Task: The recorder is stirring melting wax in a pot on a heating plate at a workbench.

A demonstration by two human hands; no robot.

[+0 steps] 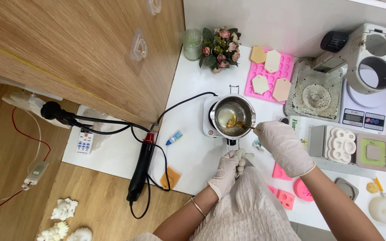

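Pot btwn L hand, R hand

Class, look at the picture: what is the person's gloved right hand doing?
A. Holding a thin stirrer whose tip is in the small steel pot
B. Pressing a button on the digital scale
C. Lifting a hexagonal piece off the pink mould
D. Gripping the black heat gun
A: the gloved right hand holds a thin stirrer reaching into the small steel pot on the white hot plate.

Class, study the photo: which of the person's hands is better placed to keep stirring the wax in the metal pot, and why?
Right. The right hand holds the stirring stick, its tip in the metal pot. The left hand grips the pot handle, steadying it.
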